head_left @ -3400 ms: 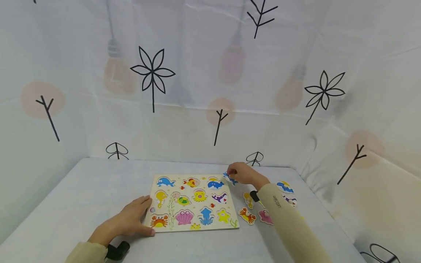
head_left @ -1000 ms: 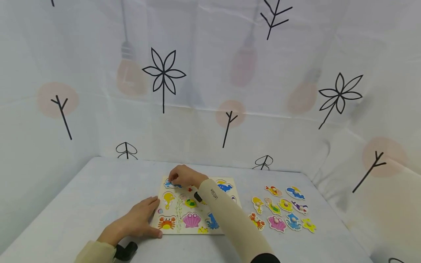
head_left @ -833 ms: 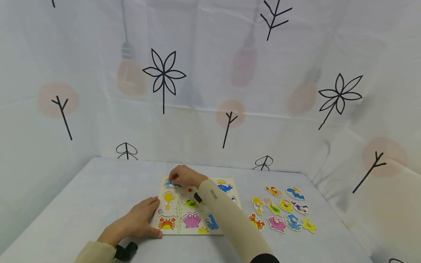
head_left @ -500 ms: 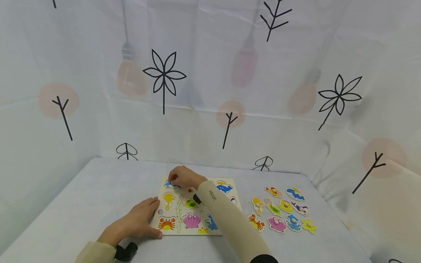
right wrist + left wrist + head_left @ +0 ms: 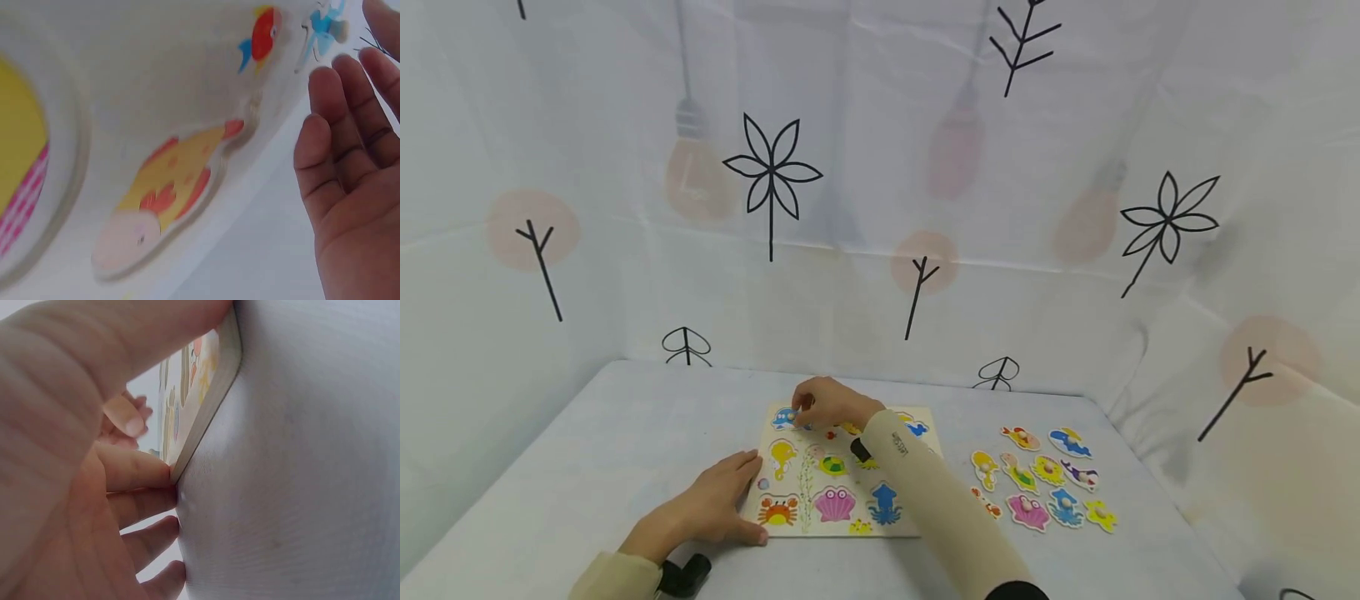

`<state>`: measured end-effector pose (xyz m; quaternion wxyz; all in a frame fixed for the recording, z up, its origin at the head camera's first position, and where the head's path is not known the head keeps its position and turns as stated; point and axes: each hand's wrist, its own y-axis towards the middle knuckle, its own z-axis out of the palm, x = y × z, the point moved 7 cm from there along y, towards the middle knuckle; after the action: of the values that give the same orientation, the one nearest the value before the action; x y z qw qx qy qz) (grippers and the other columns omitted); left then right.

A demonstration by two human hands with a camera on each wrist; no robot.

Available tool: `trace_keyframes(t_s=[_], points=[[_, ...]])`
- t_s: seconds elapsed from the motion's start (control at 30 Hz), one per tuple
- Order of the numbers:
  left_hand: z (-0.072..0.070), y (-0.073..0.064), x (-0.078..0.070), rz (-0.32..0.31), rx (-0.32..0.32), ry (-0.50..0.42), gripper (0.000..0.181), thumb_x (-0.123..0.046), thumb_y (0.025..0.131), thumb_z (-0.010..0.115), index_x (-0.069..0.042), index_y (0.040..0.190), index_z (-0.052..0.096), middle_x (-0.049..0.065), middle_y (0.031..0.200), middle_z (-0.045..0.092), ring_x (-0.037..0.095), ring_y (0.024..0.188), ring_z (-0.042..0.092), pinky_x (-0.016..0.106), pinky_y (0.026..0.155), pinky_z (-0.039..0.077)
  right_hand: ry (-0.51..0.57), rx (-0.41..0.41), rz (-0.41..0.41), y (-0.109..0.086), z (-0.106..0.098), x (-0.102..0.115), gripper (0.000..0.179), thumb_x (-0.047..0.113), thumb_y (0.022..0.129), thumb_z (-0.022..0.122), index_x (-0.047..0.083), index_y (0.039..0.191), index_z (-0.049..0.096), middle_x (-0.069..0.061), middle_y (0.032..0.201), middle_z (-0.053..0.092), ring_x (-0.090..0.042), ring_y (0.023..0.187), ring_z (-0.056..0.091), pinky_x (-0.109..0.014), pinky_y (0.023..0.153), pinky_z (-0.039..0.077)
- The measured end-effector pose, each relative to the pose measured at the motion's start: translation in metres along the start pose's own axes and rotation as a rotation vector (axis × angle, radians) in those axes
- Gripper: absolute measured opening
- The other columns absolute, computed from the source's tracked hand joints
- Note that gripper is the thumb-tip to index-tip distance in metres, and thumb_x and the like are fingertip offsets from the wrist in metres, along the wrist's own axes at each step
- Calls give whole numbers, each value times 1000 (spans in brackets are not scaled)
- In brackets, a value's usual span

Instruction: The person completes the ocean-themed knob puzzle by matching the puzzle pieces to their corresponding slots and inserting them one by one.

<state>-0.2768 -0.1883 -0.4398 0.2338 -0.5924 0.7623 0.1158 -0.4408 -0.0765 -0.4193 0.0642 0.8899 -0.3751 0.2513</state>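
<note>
A cream wooden puzzle board [image 5: 850, 482] with printed sea animals lies on the white-covered table. My left hand [image 5: 711, 502] rests at its left side, with the fingers along the left edge and the thumb at the near corner. In the board's far left place lies a blue dolphin piece [image 5: 782, 419], its small knob showing. Just right of that piece is my right hand [image 5: 835, 403], above the board and holding nothing. The right wrist view shows its fingers [image 5: 328, 94] apart from the blue piece's knob [image 5: 339, 30]. The right sleeve covers part of the board.
Several loose knobbed pieces lie on the table right of the board, among them a pink shell [image 5: 1028, 512], a seahorse [image 5: 984, 471], a blue squid [image 5: 1065, 507] and a yellow starfish [image 5: 1101, 516]. A printed white cloth [image 5: 850, 317] hangs behind the table.
My right hand has carried the blue dolphin piece from right of the board to its far left place, let go and drawn slightly right. My left hand stays at the board's edge.
</note>
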Motion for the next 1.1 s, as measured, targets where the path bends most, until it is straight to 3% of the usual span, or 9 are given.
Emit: trace_keyframes(t_s=[0.4,0.63,0.83,1.1], points=[[-1,1,-1,-6,-5,-1,109,-51,59,87,7,139,41,25,146,35,44,135,30,59,110,26,50,45,34,-39,-23,-31,25,28,81,78,19,100,65,4,86,58,-13,78,53,-25,67,50],[3,3,1,-37,5,0,111,-54,57,86,5,140,41,22,147,35,41,137,29,56,112,25,48,18,90,-72,-44,-59,26,27,80,77,16,102,67,1,85,58,-16,78,53,-29,67,49],[3,5,-2,-25,3,-11,111,-53,57,87,5,140,41,24,147,35,43,136,29,58,111,25,15,-29,125,-105,-67,-93,25,27,81,77,15,100,65,1,82,58,-16,74,53,-28,64,49],[5,3,0,-51,6,-6,111,-52,56,87,6,139,42,25,147,34,44,135,29,60,111,24,23,-53,165,-146,-83,-125,23,24,82,77,13,98,64,-1,80,58,-18,74,53,-31,62,46]])
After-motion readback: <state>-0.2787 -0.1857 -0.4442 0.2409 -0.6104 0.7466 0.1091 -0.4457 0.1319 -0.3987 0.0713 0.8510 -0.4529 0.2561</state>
